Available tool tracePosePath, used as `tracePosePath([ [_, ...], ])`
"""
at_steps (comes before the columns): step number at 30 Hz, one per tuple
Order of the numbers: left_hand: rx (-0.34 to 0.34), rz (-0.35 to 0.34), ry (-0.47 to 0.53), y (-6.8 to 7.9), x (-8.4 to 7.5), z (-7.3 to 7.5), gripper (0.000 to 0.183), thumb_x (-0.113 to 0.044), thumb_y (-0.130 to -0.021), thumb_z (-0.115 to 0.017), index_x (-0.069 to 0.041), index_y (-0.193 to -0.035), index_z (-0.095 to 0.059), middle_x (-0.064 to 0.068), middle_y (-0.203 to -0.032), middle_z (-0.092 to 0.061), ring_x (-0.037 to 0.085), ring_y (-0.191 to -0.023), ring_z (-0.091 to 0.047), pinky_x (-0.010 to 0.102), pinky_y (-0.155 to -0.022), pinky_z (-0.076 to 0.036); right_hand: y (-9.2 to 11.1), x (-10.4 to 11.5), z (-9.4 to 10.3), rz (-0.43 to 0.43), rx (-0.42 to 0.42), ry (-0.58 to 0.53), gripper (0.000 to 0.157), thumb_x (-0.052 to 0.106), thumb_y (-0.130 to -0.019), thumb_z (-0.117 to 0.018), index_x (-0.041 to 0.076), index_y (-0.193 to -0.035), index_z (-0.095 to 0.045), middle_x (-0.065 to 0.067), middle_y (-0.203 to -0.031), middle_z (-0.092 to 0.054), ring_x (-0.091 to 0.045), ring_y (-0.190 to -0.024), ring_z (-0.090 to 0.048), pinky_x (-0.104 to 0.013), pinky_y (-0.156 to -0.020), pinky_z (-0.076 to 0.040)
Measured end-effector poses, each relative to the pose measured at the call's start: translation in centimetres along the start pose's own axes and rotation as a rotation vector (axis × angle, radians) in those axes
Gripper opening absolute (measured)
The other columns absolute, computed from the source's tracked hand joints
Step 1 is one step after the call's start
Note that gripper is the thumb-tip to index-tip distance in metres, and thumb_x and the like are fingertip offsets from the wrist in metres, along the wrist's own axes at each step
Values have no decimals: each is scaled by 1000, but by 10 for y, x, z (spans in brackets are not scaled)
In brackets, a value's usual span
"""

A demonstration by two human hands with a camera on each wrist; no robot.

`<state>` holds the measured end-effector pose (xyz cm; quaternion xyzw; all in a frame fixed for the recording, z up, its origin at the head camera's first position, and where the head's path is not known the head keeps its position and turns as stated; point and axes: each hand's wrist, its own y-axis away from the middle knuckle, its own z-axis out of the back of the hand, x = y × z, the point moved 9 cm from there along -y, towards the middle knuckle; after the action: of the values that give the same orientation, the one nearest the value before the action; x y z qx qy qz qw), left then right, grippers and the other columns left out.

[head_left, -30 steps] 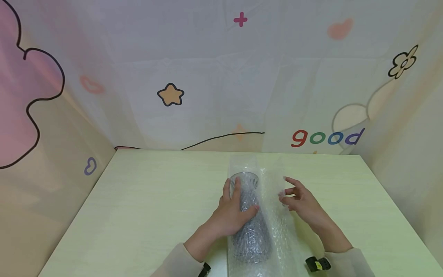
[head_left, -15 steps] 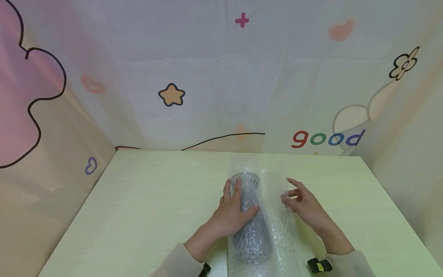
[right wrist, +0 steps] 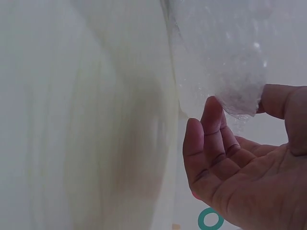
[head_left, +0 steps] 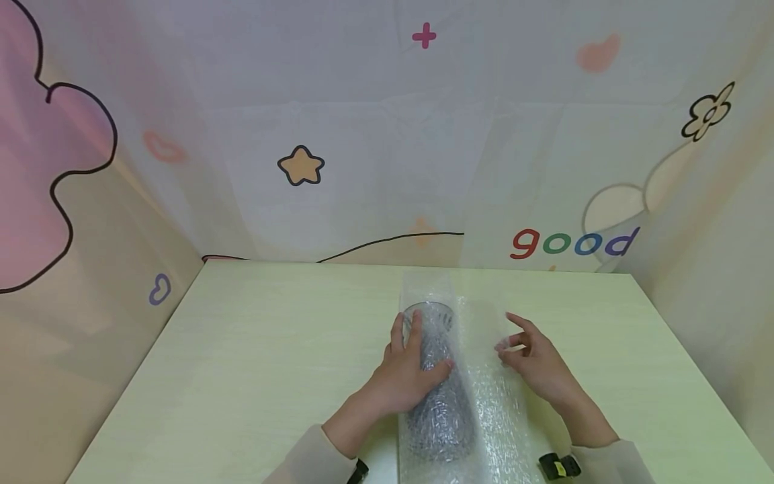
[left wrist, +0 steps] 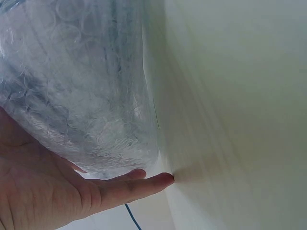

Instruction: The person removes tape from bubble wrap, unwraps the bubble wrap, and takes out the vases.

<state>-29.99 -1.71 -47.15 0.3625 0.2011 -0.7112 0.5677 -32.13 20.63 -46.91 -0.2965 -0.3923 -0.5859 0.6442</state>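
Observation:
A glass vase with a round rim lies lengthwise under a layer of bubble wrap; the wrap blurs its detail. My left hand rests on the vase through the wrap, fingers straight along its left side and thumb across its top. In the left wrist view, fingertips of that hand reach down to the table beside the wrapped vase. On the right, my right hand pinches the wrap's free edge between thumb and fingers, raised off the table. The right wrist view shows the pinched wrap bunched at the thumb.
The pale table extends to both sides of the wrap. Behind it hangs a printed cloth backdrop, with more cloth along both sides. A black strap device sits at the right wrist.
My right hand has moved slightly right, drawing the bubble wrap's edge with it, and the sheet right of the vase lies wider. The left hand stays on the vase.

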Motion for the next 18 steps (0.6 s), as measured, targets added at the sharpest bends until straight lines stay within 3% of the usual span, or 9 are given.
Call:
tracePosePath([
  [18, 9, -9, 17, 0, -1, 1, 95, -68, -89, -47, -32, -154, 11, 5, -162, 19, 47, -145, -16, 61, -91, -47, 1, -4, 1, -7, -14, 76, 71, 15, -94, -62, 10, -153, -23, -18, -111, -57, -21, -91, -61, -24, -68, -51],
])
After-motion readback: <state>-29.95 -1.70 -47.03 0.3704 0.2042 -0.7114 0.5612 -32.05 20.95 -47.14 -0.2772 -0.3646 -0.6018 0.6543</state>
